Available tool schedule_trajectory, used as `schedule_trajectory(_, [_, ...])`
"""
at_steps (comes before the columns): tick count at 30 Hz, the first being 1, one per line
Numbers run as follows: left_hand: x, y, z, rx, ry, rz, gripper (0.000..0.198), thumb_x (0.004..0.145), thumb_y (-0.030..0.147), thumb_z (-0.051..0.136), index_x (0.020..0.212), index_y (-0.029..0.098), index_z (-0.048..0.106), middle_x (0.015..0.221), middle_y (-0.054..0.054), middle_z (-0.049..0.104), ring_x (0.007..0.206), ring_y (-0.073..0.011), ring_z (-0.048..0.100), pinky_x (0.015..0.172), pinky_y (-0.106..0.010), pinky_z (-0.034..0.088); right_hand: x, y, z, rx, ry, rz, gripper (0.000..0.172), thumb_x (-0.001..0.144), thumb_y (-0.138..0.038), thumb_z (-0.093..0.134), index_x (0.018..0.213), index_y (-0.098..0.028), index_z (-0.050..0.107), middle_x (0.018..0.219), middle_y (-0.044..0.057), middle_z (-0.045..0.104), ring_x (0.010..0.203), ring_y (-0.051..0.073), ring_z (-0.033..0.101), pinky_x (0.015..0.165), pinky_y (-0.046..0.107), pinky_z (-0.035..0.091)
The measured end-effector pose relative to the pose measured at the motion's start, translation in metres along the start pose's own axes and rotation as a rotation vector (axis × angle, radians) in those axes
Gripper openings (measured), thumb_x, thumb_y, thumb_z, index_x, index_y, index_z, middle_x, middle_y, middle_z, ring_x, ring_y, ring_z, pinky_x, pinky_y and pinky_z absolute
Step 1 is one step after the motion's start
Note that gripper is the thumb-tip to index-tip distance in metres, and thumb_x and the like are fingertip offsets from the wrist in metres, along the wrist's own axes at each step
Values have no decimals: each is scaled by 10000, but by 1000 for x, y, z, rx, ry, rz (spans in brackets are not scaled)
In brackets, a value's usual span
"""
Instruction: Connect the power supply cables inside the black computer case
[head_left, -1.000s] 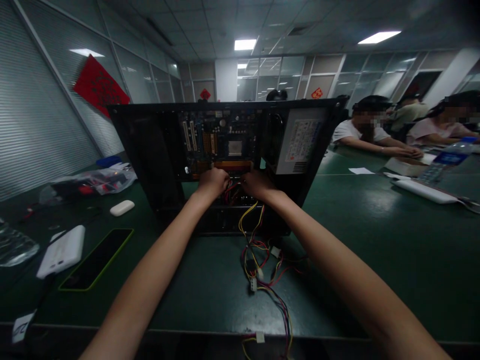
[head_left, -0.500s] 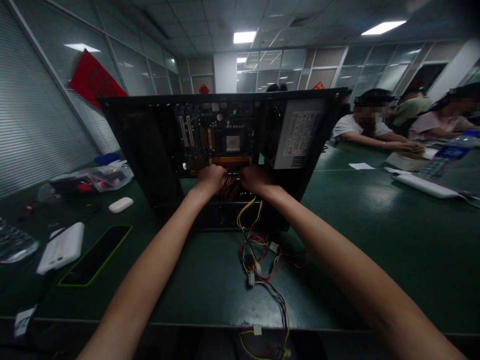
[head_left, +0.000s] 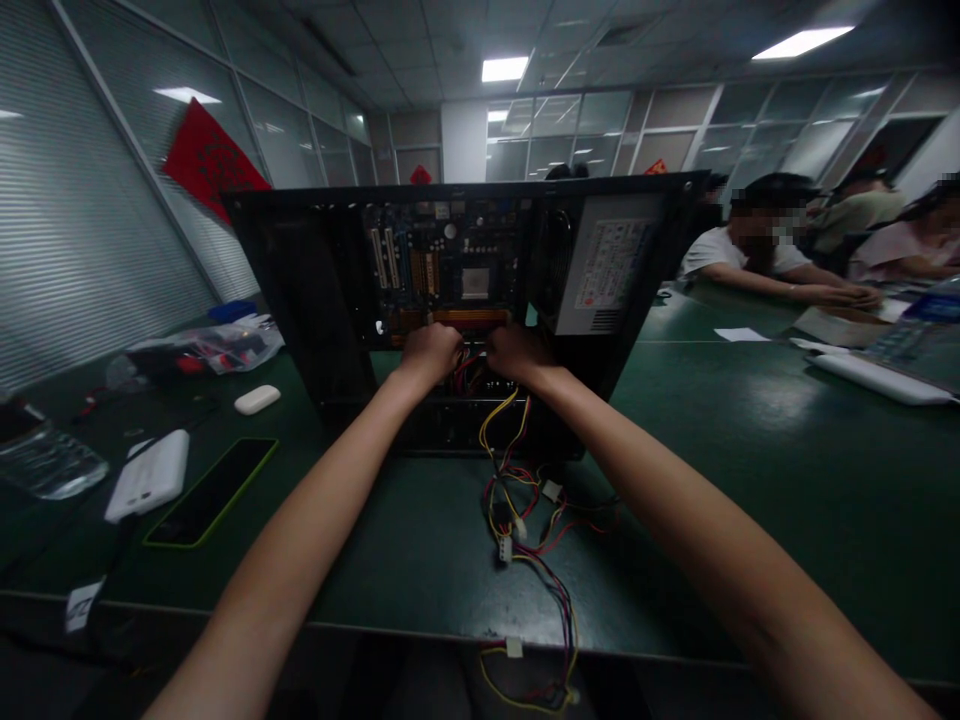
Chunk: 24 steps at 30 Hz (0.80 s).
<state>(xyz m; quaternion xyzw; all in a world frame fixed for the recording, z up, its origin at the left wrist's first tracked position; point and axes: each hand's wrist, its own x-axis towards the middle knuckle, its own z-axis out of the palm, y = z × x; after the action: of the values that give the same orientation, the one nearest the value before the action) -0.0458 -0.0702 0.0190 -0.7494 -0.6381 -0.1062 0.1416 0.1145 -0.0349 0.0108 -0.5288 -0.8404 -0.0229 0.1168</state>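
A black computer case stands on the table with its open side facing me. Inside are the motherboard, a silver power supply at upper right, and long orange-red slots. My left hand is closed at the left end of the slots, and my right hand is closed near their right end. What the fingers grip is hidden behind the knuckles. Red and dark wires show between the hands. Power cables with white connectors hang from the case, across the table and over its front edge.
On the left lie a phone, a white power bank, a white earbud case, a water bottle and a plastic bag. People sit at the far right, near another bottle and papers.
My view has shifted slightly to the left, so everything appears a little further right. Both hands stay closed at the same place inside the case.
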Motion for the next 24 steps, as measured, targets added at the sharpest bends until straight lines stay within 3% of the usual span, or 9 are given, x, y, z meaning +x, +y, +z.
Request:
schedule_trajectory(7, [-5,-1,-2,-39,33,16,326,925,255,498,1066,209,789,1052,-150,764,982,-318,719,826,-410,535,-1,2,-1,-6,28,-41,337,952,-259,467,1080,-153,759,1129,160,744,1041,274,701,820,304,500])
schedule_trajectory(13, [-6,0,-8,-300,158,94,267,946,291,519,1028,229,765,1026,-70,782,962,-247,722,828,-340,514,-7,3,-11,51,87,-91,360,1006,-216,381,1126,-182,719,1157,119,738,1081,233,678,844,275,464])
schedule_trajectory(15, [-9,5,-13,-444,93,179,216,932,292,553,996,201,738,975,-61,778,912,-225,720,804,-317,511,-9,2,-12,80,89,-101,316,992,-215,424,1167,-193,686,1168,112,732,1069,234,680,814,270,460])
schedule_trajectory(18, [-18,11,-25,-614,-114,243,245,948,302,539,1124,160,633,960,-65,762,834,-191,709,748,-284,507,-12,-2,-16,104,39,-139,266,939,-214,527,1171,-186,654,1114,107,737,972,237,698,729,263,451])
schedule_trajectory(21, [-32,13,-43,-592,-337,305,467,937,431,579,1299,146,500,1083,-98,740,908,-211,706,732,-270,502,-24,-6,-26,103,-34,-233,241,904,-145,534,1098,-158,676,1044,119,747,912,227,704,724,263,455])
schedule_trajectory(24, [-48,13,-62,-469,-453,371,690,844,538,689,1372,163,450,1246,-113,690,1077,-256,678,804,-249,491,-47,-11,-45,95,-145,-352,290,863,-73,527,1052,-173,722,1088,111,753,951,219,705,783,260,474])
